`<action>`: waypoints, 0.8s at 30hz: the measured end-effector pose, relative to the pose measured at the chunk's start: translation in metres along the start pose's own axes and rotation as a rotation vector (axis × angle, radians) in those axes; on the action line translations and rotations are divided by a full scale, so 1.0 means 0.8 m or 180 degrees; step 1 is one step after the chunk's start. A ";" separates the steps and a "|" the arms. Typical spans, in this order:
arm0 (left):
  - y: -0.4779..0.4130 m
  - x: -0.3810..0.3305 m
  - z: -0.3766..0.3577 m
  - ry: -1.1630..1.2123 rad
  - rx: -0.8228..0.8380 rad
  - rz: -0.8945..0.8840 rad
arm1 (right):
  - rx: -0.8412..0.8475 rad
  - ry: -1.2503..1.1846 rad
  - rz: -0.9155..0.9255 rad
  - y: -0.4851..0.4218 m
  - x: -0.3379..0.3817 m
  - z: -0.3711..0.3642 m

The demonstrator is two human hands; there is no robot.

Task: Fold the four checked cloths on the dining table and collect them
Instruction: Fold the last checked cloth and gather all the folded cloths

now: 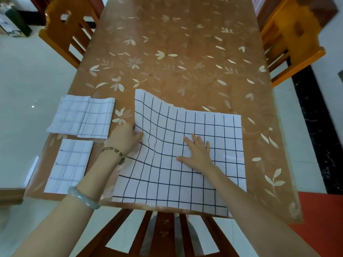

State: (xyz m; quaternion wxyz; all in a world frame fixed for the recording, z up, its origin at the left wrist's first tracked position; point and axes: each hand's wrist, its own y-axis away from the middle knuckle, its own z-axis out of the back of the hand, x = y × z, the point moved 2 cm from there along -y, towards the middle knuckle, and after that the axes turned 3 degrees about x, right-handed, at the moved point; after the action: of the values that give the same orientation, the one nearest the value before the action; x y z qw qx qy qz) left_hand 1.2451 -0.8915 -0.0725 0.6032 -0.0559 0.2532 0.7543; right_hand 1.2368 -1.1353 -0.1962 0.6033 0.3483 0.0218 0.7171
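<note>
A large white cloth with dark checks [213, 130] lies spread at the near edge of the dining table [185, 52]. Its left side is lifted into a wave. My left hand [126, 138] grips that left edge. My right hand [198, 153] presses flat on the cloth's middle with fingers straight. To the left lie three folded checked cloths: two overlapping, a pale one [68, 114] and a thinner-lined one [98, 117], and a third [70, 164] nearer me.
The table has a brown leaf-patterned cover. Wooden chairs stand at the far left [66, 32], far right [291, 38] and right under me [163, 232]. A dark bottle [16, 21] stands on the floor at the far left.
</note>
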 end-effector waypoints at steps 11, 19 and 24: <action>0.037 -0.191 -0.050 -0.0050 0.0176 -0.0574 | -0.0018 -0.4463 -0.0380 0.043 0.022 0.134; 0.033 -0.241 -0.134 0.0391 0.0601 -0.0810 | -0.0394 -0.4472 -0.0815 0.069 -0.052 0.154; 0.014 -0.196 -0.147 0.0730 0.0162 -0.1136 | -0.0923 -0.3730 -0.1549 0.054 -0.116 0.138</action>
State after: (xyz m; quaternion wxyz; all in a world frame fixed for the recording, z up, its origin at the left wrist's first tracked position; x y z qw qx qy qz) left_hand 1.2502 -1.0838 -0.1095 0.6956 -0.1700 0.3252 0.6176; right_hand 1.2607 -1.2717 -0.1372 0.7013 0.5820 -0.3295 0.2469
